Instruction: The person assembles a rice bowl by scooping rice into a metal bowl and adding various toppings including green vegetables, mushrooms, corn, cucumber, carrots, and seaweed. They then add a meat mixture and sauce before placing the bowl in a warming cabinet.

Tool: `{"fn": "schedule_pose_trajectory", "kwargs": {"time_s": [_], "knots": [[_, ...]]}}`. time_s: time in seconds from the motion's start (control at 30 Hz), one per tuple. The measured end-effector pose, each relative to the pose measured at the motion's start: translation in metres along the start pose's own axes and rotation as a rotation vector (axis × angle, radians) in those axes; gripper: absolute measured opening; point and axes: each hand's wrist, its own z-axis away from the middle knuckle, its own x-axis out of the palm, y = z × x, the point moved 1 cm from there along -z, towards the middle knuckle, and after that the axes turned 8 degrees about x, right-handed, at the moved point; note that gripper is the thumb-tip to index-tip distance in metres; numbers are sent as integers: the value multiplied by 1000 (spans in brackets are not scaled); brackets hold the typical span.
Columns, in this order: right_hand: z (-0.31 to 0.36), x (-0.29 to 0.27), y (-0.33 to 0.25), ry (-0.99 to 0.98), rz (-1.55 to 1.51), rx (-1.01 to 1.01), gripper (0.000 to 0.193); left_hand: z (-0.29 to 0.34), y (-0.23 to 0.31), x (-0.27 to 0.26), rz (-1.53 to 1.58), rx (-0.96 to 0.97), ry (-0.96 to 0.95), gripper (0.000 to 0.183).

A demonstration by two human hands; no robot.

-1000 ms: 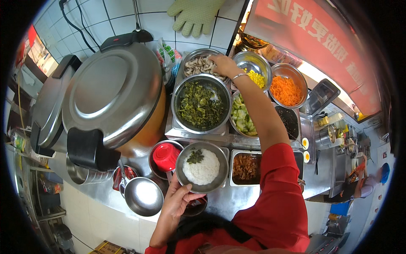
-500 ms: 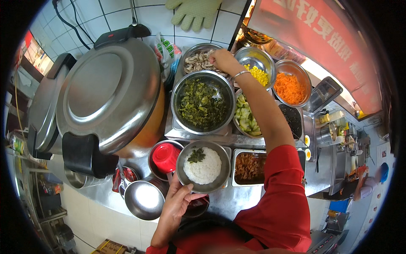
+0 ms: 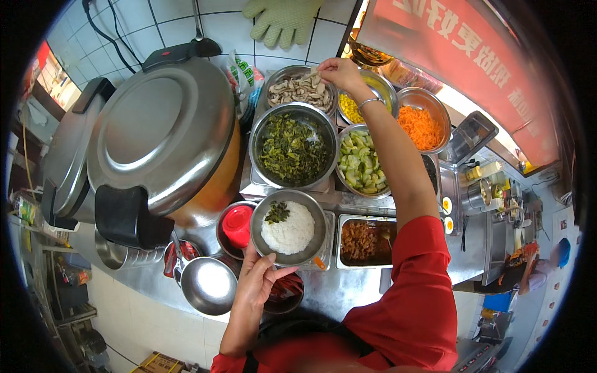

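- Steel counter: runs beneath the bowls and pans.
- Large rice cooker: on the left, steel lid down, black handles at front and back.
- Steel bowl of cooked leafy greens: the widest of the food bowls, at the middle, just behind the rice bowl.
- Steel bowl of sliced mushrooms: directly behind the greens, beneath the right fingertips.
- Steel bowl of green vegetable slices: right of the greens, partly behind the right forearm.
- Steel bowl of carrot shreds: beyond that forearm, with yellow corn in another bowl to its left.
- Rectangular pan of brown chopped food: right of the rice bowl, a utensil lying in it.
- Rice bowl: a mound of white rice with chopped greens at its upper left, carried in front of the greens bowl.
- Left hand: grasps the rice bowl's near edge, thumb over the rim, fingers beneath.
- Right hand: fingertips drawn together at the mushroom bowl's right edge; whether they grip a slice I cannot tell.
- Red cup: inside a bowl just left of the rice.
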Motion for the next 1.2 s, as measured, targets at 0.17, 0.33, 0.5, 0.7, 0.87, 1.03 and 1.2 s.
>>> {"fn": "schedule_pose_trajectory", "kwargs": {"time_s": [0.17, 0.33, 0.5, 0.7, 0.87, 1.03, 1.2], "knots": [[49, -7, -53, -100, -55, 10, 13, -6, 0, 1, 12, 39, -14, 64], [155, 11, -109, -545, -314, -45, 6, -5, 1, 3, 48, 70, -32, 64], [239, 41, -98, -832, -285, -7, 9, 4, -1, 7, 53, 55, -57, 66], [257, 48, -90, -622, 307, -484, 9, 21, 2, 17, 17, 37, -109, 68], [262, 48, -89, -592, 570, -651, 10, 28, -1, 18, -6, 41, -120, 68], [274, 40, -101, -525, 614, -711, 16, 32, -2, 18, -19, 34, -116, 68], [274, 32, -98, -558, 629, -668, 20, 32, -3, 18, -28, 42, -99, 68]]}}
